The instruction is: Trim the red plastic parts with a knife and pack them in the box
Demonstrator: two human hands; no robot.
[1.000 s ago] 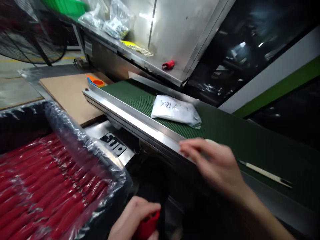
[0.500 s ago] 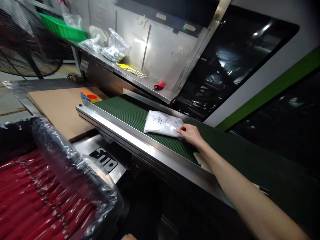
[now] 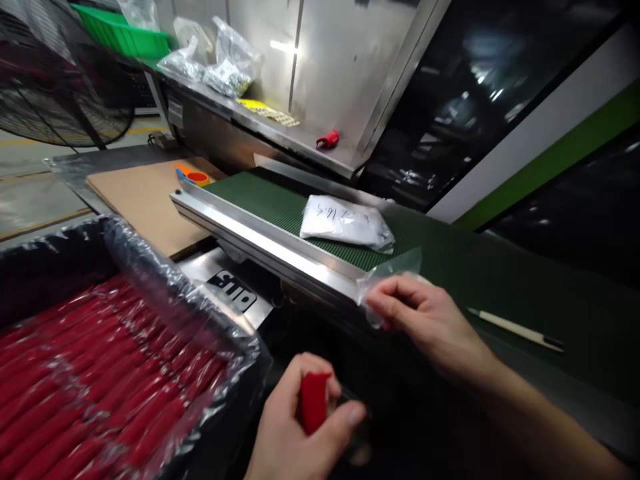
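My left hand (image 3: pixel 295 420) is closed around a small red plastic part (image 3: pixel 314 401), most of it hidden by the fingers. Between the thumb and fingers of my right hand (image 3: pixel 425 313) is a thin clear plastic bag (image 3: pixel 397 265), held over the conveyor's near metal rail (image 3: pixel 280 243). Just beyond it, a packet of clear bags (image 3: pixel 345 223) with handwritten numbers lies on the green ribbed conveyor belt (image 3: pixel 265 197). To the left, a box lined with clear plastic film (image 3: pixel 185 293) holds rows of bagged red parts (image 3: pixel 120 360).
A pen-like stick (image 3: pixel 515 330) lies on the belt at right. Orange tape on a dispenser (image 3: pixel 195 177) rests on cardboard (image 3: pixel 145 200). The metal shelf (image 3: pixel 300 137) carries bags of small parts (image 3: pixel 230 70) and a red piece (image 3: pixel 327 139). A fan (image 3: pixel 55 87) stands at far left.
My right hand has drawn back from the packet toward me, now with a clear bag in its fingers. My left hand has risen into view with the red part.
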